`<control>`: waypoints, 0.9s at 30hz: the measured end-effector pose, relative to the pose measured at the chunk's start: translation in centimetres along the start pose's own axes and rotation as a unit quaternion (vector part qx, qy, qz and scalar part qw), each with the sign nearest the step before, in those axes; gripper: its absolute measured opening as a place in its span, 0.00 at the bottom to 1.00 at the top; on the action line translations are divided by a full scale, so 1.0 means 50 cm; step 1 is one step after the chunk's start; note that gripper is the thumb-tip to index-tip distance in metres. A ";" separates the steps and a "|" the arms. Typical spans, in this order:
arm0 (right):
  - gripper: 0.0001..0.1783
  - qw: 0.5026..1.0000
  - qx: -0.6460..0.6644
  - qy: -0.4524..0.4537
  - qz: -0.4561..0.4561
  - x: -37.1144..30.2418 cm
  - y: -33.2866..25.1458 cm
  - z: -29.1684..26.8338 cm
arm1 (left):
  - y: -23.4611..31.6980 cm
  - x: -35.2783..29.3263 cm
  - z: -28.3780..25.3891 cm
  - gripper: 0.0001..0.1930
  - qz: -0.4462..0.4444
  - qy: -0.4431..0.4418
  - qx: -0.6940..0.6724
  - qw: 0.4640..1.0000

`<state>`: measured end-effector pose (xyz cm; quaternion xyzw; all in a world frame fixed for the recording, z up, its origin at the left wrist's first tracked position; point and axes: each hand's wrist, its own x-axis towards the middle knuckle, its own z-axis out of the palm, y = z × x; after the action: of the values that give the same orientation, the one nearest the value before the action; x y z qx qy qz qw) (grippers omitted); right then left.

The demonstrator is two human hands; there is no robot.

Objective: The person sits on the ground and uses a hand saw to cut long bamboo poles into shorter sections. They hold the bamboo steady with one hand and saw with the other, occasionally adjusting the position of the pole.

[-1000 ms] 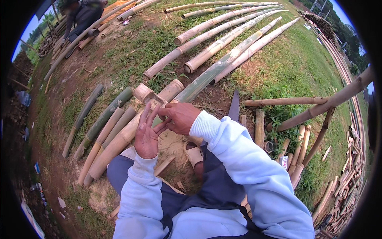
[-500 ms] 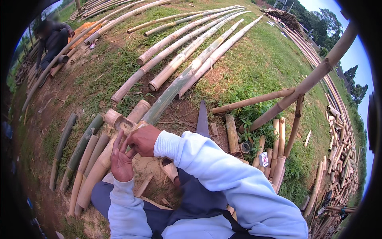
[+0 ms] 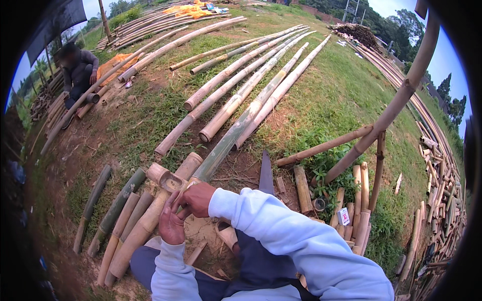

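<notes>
My left hand [image 3: 171,225] is raised palm up with its fingers stretched toward my right hand [image 3: 198,197]. The fingers of the right are bent and pressed together at the left fingertips. Anything small between them is hidden. Just beyond the hands lies a short bamboo piece [image 3: 159,174] with a scooped opening, resting across a thick bamboo pole [image 3: 138,227]. A long green bamboo pole [image 3: 224,150] runs away from me, its near end by my right hand. The grey saw blade [image 3: 266,173] sticks up past my right forearm.
Several bamboo poles [image 3: 246,88] lie on the grass ahead. Cut lengths [image 3: 357,193] and a small white box [image 3: 343,216] are at right, under a slanted bamboo post [image 3: 377,120]. Another person [image 3: 78,70] sits far left beside poles. A large bamboo pile [image 3: 442,220] edges the right.
My view has tilted up, so the scene sits lower and further right. Both hands stay together; the left fingers lean closer against the right hand.
</notes>
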<state>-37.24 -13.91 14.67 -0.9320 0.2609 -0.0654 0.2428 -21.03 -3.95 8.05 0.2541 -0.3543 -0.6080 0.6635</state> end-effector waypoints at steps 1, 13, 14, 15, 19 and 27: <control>0.19 1.000 0.001 0.004 -0.003 -0.003 -0.001 0.001 | -0.002 -0.001 -0.003 0.37 -0.002 -0.002 -0.002 1.000; 0.15 1.000 0.013 0.012 -0.019 -0.018 -0.012 -0.013 | -0.003 0.000 -0.004 0.33 0.004 0.009 -0.004 1.000; 0.14 1.000 0.014 0.011 -0.019 -0.019 -0.012 -0.015 | -0.003 0.001 -0.005 0.32 0.003 0.006 -0.008 1.000; 0.14 1.000 0.015 0.015 -0.015 -0.019 -0.010 -0.014 | -0.003 0.002 -0.006 0.32 0.002 0.002 -0.011 1.000; 0.12 1.000 0.009 0.017 -0.004 -0.020 -0.006 -0.012 | -0.003 0.001 0.001 0.32 0.004 -0.013 -0.004 1.000; 0.09 1.000 0.007 -0.013 -0.009 -0.016 -0.001 -0.011 | -0.001 -0.001 -0.007 0.33 -0.007 -0.012 0.016 1.000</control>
<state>-38.03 -13.68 15.19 -0.9332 0.2491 -0.0573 0.2524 -20.78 -3.92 7.80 0.2604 -0.3700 -0.6099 0.6507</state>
